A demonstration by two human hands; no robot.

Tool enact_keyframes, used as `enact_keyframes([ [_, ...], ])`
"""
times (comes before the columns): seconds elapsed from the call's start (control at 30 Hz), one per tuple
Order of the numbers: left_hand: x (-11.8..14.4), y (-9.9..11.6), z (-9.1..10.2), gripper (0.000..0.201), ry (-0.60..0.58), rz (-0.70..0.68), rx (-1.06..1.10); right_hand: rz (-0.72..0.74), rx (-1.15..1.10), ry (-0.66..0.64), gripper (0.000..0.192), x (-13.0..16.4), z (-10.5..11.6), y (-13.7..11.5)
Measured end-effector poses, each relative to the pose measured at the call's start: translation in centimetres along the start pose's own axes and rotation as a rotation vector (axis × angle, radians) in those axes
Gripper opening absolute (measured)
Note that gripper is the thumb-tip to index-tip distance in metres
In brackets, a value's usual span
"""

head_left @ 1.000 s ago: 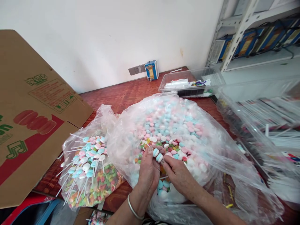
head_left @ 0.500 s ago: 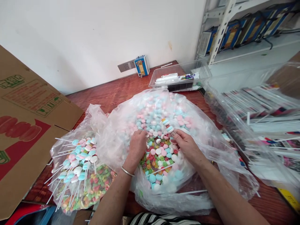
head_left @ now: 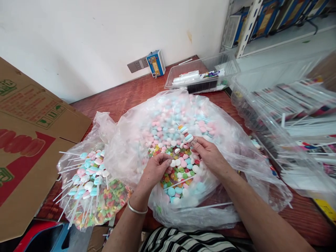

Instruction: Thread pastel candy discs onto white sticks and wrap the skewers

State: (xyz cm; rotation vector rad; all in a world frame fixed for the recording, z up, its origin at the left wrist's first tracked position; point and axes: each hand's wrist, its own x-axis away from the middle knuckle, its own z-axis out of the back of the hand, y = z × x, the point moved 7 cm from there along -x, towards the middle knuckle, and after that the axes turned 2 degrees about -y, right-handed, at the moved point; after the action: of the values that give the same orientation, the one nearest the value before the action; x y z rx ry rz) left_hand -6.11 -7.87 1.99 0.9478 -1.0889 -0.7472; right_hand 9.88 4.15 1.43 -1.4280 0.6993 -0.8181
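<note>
A large clear plastic bag [head_left: 126,140] lies open on the table, filled with pink, blue and white marshmallows [head_left: 172,191] and colourful gummy rings [head_left: 166,181]. Over its opening, my right hand [head_left: 210,155] pinches a candy skewer [head_left: 186,134] with blue-and-white marshmallows and gummy pieces threaded on it. My left hand [head_left: 156,169], a bangle on its wrist, is lower over the pile, thumb and forefinger closed at a white marshmallow [head_left: 173,163]. A loose white stick [head_left: 181,182] lies across the candy.
At left, a smaller bag holds finished-looking marshmallow sticks [head_left: 86,175] above gummy rings [head_left: 115,196]. A cardboard box [head_left: 39,140] stands beyond it. Clear plastic bins [head_left: 178,75] stand at the back and right, near a blue device [head_left: 155,63] and a metal shelf [head_left: 249,31].
My left hand has moved down and right over the pile, its fingers now closed at a white marshmallow. My right hand still holds the skewer, and the view has shifted slightly.
</note>
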Motion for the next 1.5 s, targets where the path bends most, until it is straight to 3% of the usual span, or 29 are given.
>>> enact_keyframes([
  [0.2, -0.6, 0.2, -0.3, 0.026, 0.038, -0.039, 0.126, 0.034, 0.005, -0.017, 0.028, 0.0, -0.2, -0.3],
  [0.4, -2.4, 0.9, -2.8, 0.022, -0.047, -0.144, 0.051, 0.061, -0.004, -0.029, 0.028, -0.2, -0.2, -0.2],
  [0.67, -4.9, 2.3, -3.4, 0.015, 0.114, -0.285, -0.210, 0.039, -0.052, 0.045, 0.029, -0.5, 0.6, 0.1],
  [0.73, -5.5, 2.6, -3.4, 0.014, 0.133, -0.278, -0.193, 0.038, -0.057, 0.050, 0.030, -0.6, 0.7, 0.1],
  [0.87, -6.4, 1.6, -3.8, 0.014, 0.048, -0.181, -0.026, 0.029, -0.036, 0.060, 0.030, -0.6, 0.8, 0.2],
  [1.03, -5.5, 2.1, -3.4, 0.013, 0.031, -0.208, -0.127, 0.039, -0.035, 0.051, 0.028, -0.5, 0.8, -0.1],
  [1.3, -1.1, 1.7, -5.7, 0.012, -0.342, -0.018, -0.246, 0.046, -0.065, 0.050, 0.027, -0.4, 0.7, -0.4],
  [1.4, -0.6, 1.0, -5.5, 0.013, -0.300, -0.006, -0.319, 0.059, -0.063, 0.048, 0.026, -0.3, 0.7, -0.6],
  [1.5, -1.1, 1.1, -4.2, 0.018, -0.178, -0.064, -0.359, 0.071, -0.055, 0.046, 0.024, -0.2, 0.6, -0.9],
])
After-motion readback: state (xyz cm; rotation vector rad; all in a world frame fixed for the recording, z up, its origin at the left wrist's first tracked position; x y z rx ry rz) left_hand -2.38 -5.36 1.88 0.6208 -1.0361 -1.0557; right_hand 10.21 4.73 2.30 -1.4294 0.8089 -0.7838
